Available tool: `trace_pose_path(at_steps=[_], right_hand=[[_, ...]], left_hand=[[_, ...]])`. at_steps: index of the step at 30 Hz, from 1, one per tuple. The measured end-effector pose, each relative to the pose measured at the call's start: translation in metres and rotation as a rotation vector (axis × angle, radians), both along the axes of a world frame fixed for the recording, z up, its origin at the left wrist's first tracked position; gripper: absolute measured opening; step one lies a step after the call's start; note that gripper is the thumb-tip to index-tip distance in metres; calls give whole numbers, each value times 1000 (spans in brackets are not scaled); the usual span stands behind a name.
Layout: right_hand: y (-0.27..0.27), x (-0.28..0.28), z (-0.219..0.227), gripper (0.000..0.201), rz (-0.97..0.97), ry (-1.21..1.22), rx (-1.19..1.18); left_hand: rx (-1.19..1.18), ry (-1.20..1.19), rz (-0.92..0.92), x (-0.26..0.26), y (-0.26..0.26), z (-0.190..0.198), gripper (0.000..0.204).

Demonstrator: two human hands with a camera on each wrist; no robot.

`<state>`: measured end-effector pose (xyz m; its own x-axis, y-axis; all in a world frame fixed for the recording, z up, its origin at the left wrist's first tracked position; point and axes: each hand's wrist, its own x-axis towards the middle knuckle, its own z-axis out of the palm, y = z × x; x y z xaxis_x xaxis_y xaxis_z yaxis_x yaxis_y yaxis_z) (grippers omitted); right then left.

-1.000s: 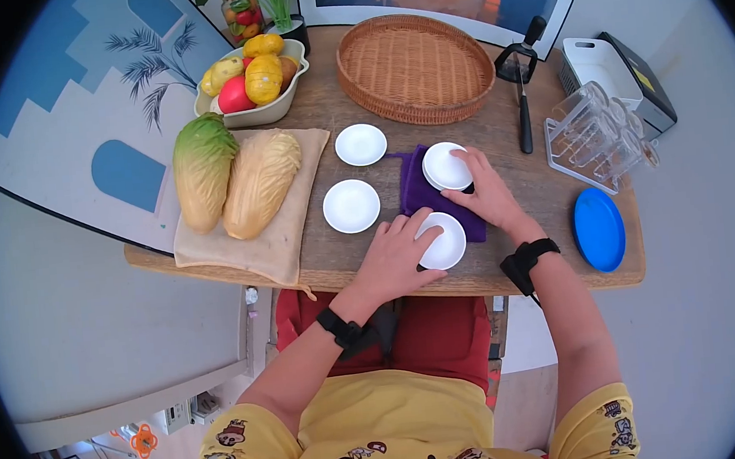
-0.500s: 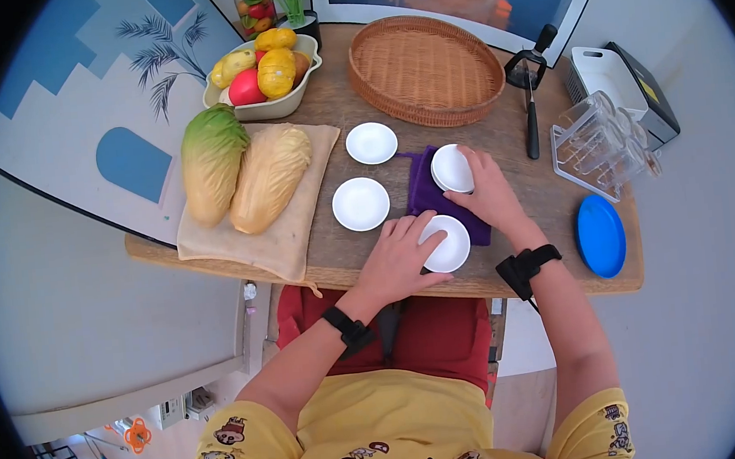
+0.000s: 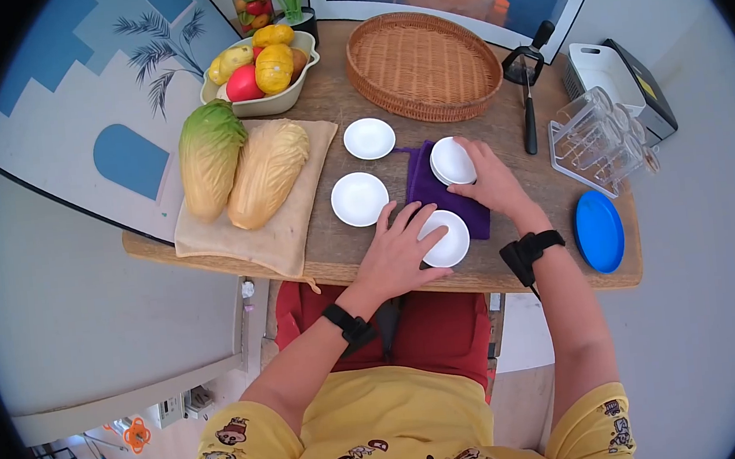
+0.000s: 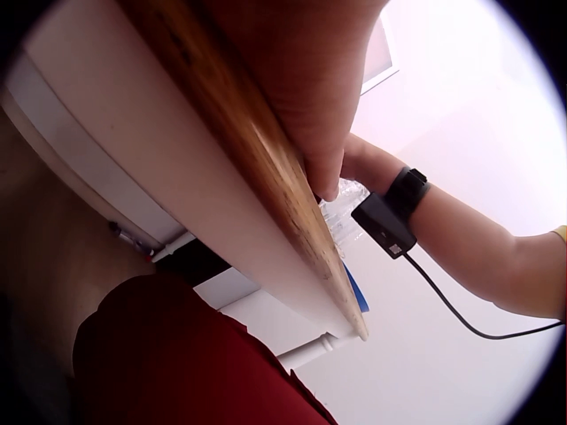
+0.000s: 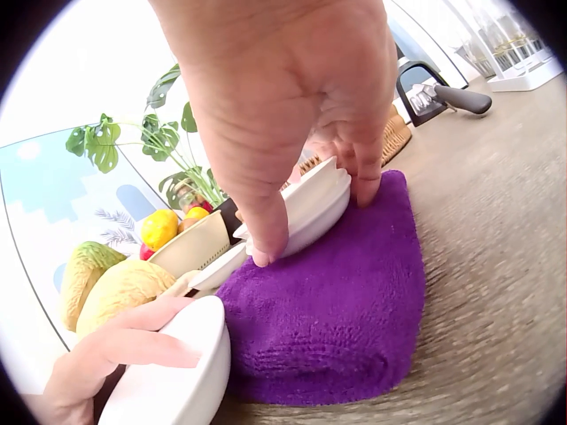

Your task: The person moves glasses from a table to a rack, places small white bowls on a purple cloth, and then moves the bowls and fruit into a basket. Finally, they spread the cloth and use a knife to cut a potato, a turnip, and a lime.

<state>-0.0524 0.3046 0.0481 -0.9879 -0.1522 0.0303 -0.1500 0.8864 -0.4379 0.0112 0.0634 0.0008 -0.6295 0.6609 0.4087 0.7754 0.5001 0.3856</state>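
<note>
The right hand [image 3: 496,185] gripped round stacked bowls [image 3: 452,163], openings upward, on cloth [image 3: 471,212]; left hand [image 3: 390,260] pinched single bowl [image 3: 453,245] by desk's [image 3: 330,255] front edge

The right hand [image 5: 283,115] grips stacked white dishes [image 5: 310,220] over a purple cloth [image 5: 332,305] on the table [image 5: 496,257]. Beside the cloth, the left hand [image 5: 111,350] holds a white bowl [image 5: 182,381], fingers reaching inside.

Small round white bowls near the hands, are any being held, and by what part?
The right hand grips the stacked white bowls at the rim, between thumb and fingers. The left hand holds the single white bowl by its left rim, one finger inside.
</note>
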Motion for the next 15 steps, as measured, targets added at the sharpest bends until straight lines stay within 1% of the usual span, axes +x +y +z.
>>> trace_pose_path(at_steps=[4, 10, 13, 15], right_hand=[[1, 0, -6, 87, -10, 45, -39], [-1, 1, -7, 87, -36, 21, -76], [-1, 0, -7, 88, -34, 19, -57], [-1, -1, -6, 88, -22, 17, -51]], left_hand=[[27, -40, -25, -1, 0, 1, 62], [24, -42, -33, -2, 0, 3, 61], [33, -59, -57, -3, 0, 3, 60], [64, -60, -117, -3, -1, 1, 60]])
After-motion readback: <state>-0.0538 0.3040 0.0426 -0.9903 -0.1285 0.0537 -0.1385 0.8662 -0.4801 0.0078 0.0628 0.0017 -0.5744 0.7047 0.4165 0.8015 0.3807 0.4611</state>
